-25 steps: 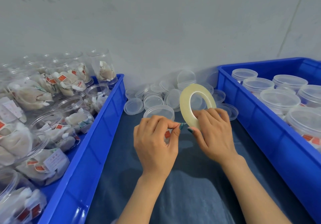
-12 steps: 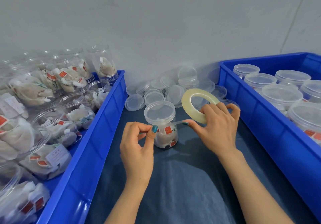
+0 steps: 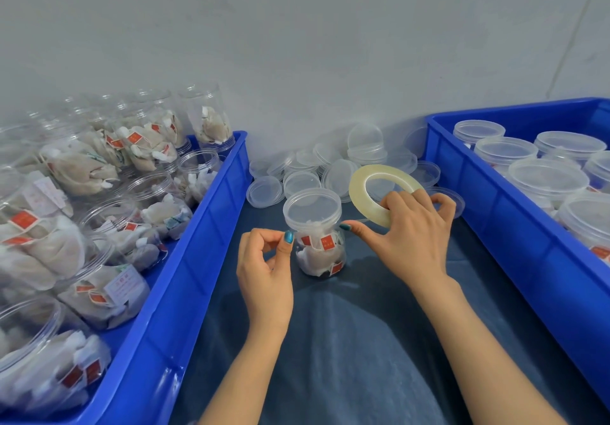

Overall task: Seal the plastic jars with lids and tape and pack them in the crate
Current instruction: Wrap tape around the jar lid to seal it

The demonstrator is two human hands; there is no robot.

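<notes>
A clear plastic jar (image 3: 318, 253) with a lid (image 3: 312, 205) on it stands upright on the dark cloth between my hands; tea bags with red tags fill its lower half. My right hand (image 3: 412, 236) grips a pale yellow roll of clear tape (image 3: 361, 193) just right of the jar, thumb stretched toward the jar's neck. A thin strip of tape runs from the roll across the jar front toward my left hand (image 3: 264, 266), which pinches its free end at the jar's left side.
A blue crate (image 3: 198, 259) on the left holds several open jars of tea bags. Another blue crate (image 3: 515, 246) on the right holds several lidded jars. Loose clear lids (image 3: 330, 167) lie piled against the wall behind the jar.
A second ago both hands met at the tape roll in front of the jar. Since then my left hand has drawn the tape end leftward and my right hand has shifted the roll right, uncovering the jar.
</notes>
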